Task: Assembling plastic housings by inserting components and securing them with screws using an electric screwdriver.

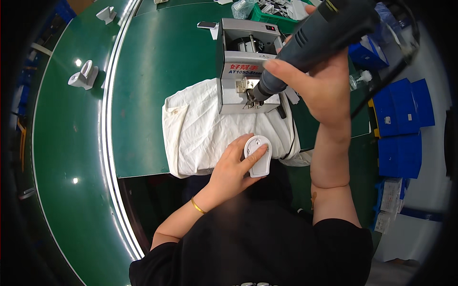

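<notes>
You stood at a green-topped workbench (138,109). Your right hand (327,93) was wrapped round a thick black cylindrical power screwdriver (305,47), its nose slanting down and leftward. That nose was at the small metal fitting (242,86) on the front of a grey metal box-shaped machine (238,58), by its look a screw feeder. Whether the bit touched the fitting or bore a screw could not be told.

Your left hand (231,167) gripped a white plastic round-ended shell (260,168), thumb inside the hollow, fingers along the left side. The shell was held at the workbench's near edge, beside the near hem of a folded white cloth (205,133), hollow face up, round end toward the machine. A small hole showed near the round end.

Finding on method: in my judgement, the slant of the screwdriver was the point to correct. You needed the bit in line with the fitting, pressed lightly and lifted straight out. The shell was best kept level and steady, with your thumb clear of the hole. The black cable (368,97) hung right of your wrist; slack there was advisable, since a pull could have tipped the bit off line.
</notes>
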Demonstrator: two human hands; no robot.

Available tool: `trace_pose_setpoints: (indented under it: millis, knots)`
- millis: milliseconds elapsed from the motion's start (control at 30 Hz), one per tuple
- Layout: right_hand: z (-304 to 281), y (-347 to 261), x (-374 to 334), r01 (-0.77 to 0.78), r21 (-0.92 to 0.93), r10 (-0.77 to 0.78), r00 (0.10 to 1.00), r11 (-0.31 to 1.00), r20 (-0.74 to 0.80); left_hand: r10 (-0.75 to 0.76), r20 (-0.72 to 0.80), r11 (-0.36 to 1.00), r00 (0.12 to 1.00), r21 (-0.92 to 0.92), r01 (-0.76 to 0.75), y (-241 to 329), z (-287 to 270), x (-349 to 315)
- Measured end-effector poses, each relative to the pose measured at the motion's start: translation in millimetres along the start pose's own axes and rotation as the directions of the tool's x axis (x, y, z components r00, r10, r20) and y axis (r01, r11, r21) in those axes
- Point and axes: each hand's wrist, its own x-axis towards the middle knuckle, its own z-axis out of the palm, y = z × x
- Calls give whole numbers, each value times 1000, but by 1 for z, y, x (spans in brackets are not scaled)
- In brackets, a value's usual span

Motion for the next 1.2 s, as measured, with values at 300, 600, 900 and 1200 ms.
trace_pose_setpoints:
  millis: [300,600,900,1200]
  knots:
    - [9,19,3,52,81,-40,990,995,-138,-17,-23,1000,1000,0,17,-1,6,-6]
    - [32,-15,-53,-14,59,29,967,998,-252,18,-30,1000,999,-12,-18,-11,10,-14]
    - [30,-32,-87,-46,-172,13,982,984,-190,29,-51,999,998,-28,-31,-7,8,-14]
    - [31,-33,-91,-25,-262,-5,994,965,-112,43,-59,999,997,-23,-45,-9,9,-17]
